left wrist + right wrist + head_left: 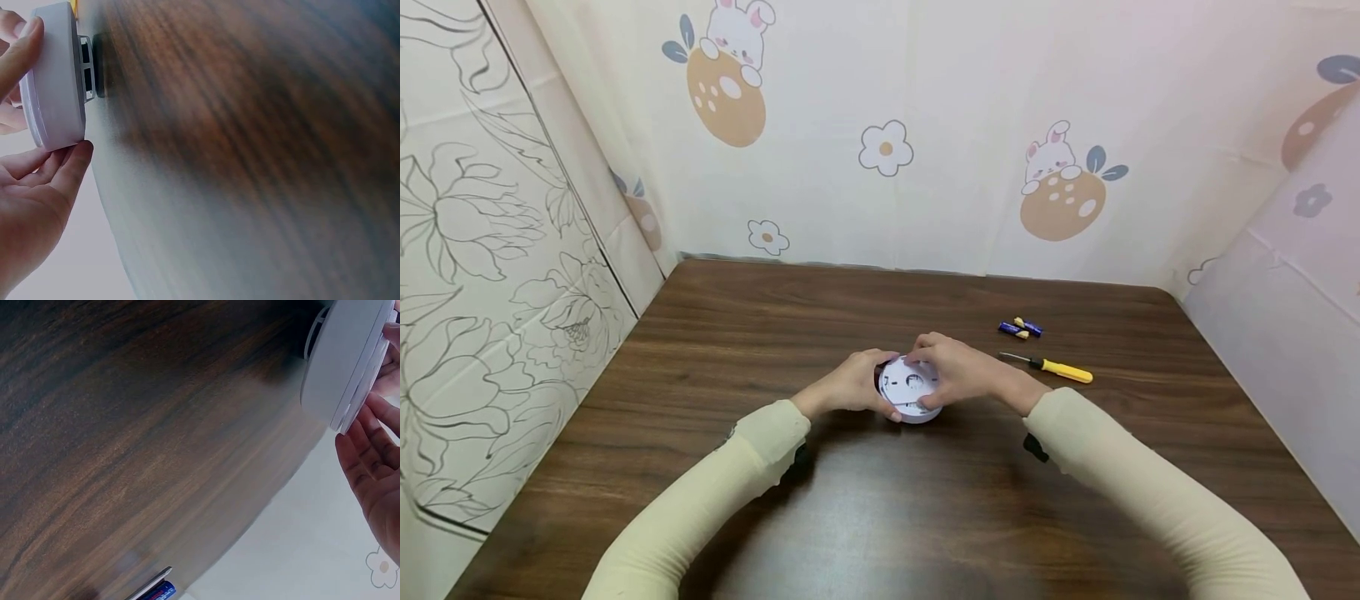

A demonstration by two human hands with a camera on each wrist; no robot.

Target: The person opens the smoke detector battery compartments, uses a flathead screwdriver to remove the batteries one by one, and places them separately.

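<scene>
A round white smoke detector (897, 386) is held between both hands near the middle of the table. Its flat back, with printed markings and a central hole, faces up, and its slotted vent dome points down at the wood in the wrist views. My left hand (852, 385) grips the rim from the left, thumb on the near side and fingers at the far side. From the right, my right hand (958, 371) has its thumb and fingers curled at the edge of the back plate. In the right wrist view the detector's white side wall (340, 362) hides part of that grip.
Right of the hands, a screwdriver (1063, 371) with a yellow handle lies on the dark wood table (760, 325). Two blue batteries (1012, 330) with yellowish ends lie just behind it. A patterned curtain (955, 208) hangs along the table's back edge.
</scene>
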